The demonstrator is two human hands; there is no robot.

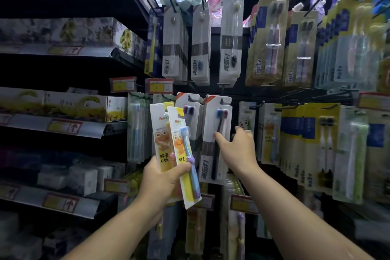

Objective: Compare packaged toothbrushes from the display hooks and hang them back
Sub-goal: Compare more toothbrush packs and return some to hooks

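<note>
Two flat, card-backed blister packs, glossy with yellow-and-white printing and an orange cartoon figure, sit fanned in the left hand point(164, 177), which is clamped round their lower halves with the thumb pressed across the fronts. The front pack point(179, 133) carries a blue toothbrush point(186, 150) under a clear moulded bubble. The rear pack point(160, 131) peeks out on its left side, overlapped along one edge. Both are long narrow rectangles held nearly upright, their hang-hole ends uppermost and leaning slightly left, and the front pack's bottom corner juts down to the right below the fingers.

The right hand point(238, 150) is apart from them, off to the right, spread wide with the thumb out to the left over the face of a grey-and-white pack point(213, 154) that hangs from a black wire hook point(222, 101). The motion-blurred fingers reach past that pack's right edge, and whether they touch anything cannot be told.

More hanging carded packs fill the display point(272, 34) above and on the right. Yellow-and-red price tags point(160, 86) front the hooks, and boxed goods point(69, 29) line the slanted metal shelves point(63, 131) on the left
</note>
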